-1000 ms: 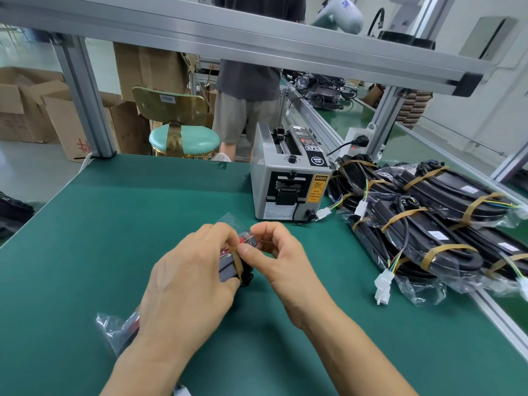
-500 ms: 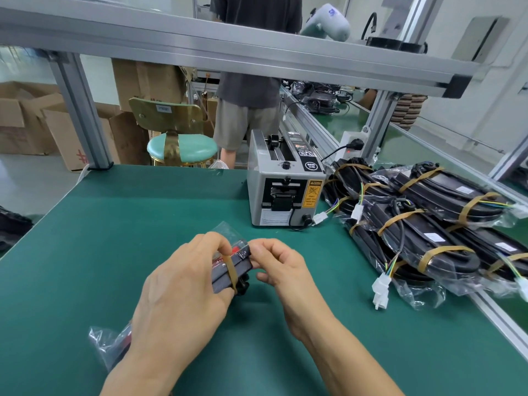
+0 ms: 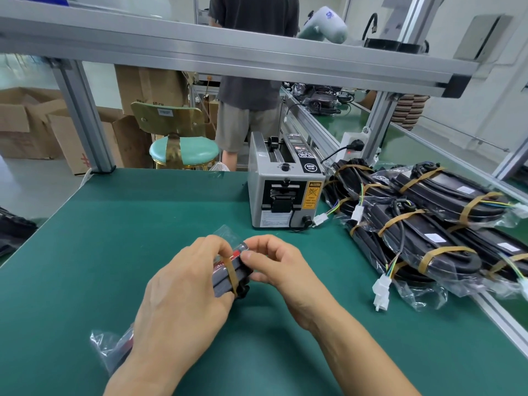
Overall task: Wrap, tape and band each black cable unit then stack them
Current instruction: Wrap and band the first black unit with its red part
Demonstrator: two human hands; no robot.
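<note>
Green matting covers the surface [image 3: 120, 238], which sits inside an aluminium frame [image 3: 85, 115] on a factory floor with cardboard boxes [image 3: 25, 121] and a teal stool [image 3: 184, 151] behind it. Near the front middle, the left hand [image 3: 183, 298] lies over a black cable unit [image 3: 231, 274] wrapped in a clear plastic bag, fingers curled round it and gripping it just above the surface; the near end of the bag [image 3: 107, 345] sticks out below the wrist. A tan rubber band [image 3: 231, 274] runs across the far end of the unit, just beside the left fingertips. The right hand [image 3: 274, 264] meets that same end from the other side, its thumb and forefinger pinching the unit's end next to the band, the other fingers curled loosely underneath. Beyond the hands stands a grey automatic tape dispenser [image 3: 283, 195] with a yellow caution label on its front. To its right, along the edge of the surface, lies a stack of finished cable units [image 3: 428, 224], each bagged and held by two tan bands, with coloured wires and white connectors [image 3: 381, 291] trailing from their ends. Behind the frame a person in a dark shirt and light shorts [image 3: 251, 90] stands at another bench.
</note>
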